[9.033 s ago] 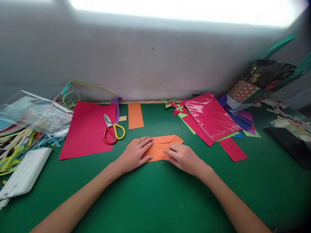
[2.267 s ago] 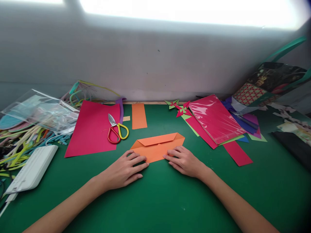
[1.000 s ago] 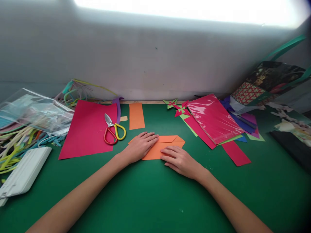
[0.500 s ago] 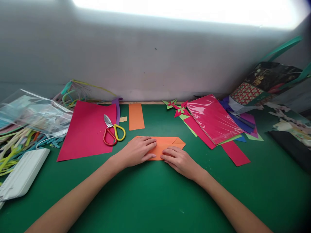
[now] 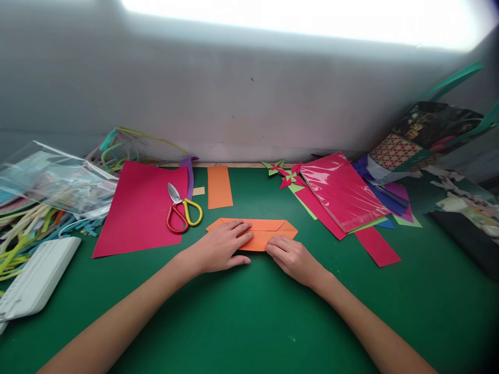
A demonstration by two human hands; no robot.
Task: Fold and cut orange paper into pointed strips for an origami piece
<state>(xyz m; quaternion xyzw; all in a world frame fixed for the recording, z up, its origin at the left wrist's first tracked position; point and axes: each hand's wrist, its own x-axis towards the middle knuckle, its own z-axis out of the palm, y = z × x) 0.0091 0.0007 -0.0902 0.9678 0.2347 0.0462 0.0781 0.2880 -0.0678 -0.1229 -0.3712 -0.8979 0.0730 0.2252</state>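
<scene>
- head view: the folded orange paper (image 5: 259,241) lay near the middle of the green tabletop (image 5: 241,317), below its far edge and well apart from it.
- left hand (image 5: 224,245): laid over the left part of the folded orange paper, fingers extended and clenched on nothing; the thumb rested apart from the fingers, nearer the viewer.
- right hand (image 5: 291,257): fingers bent, tips touching the near edge of the folded orange paper, right of its middle; thumb hidden, so a pinch could not be confirmed.
- scissors (image 5: 179,204): blades and red handle over the red sheet (image 5: 134,208), yellow handle reaching past its right side.
- orange strip (image 5: 219,187): flat at the far edge, right of a small tan piece (image 5: 198,191).
- star-shaped folded pieces (image 5: 286,173): red and green, near the far edge, left of the glossy red pack (image 5: 343,189).
- red strip (image 5: 377,248): projected from below the pack, toward the near right.
- white plastic device (image 5: 39,278): at the left of the tabletop, beside multicoloured strips (image 5: 19,246).
</scene>
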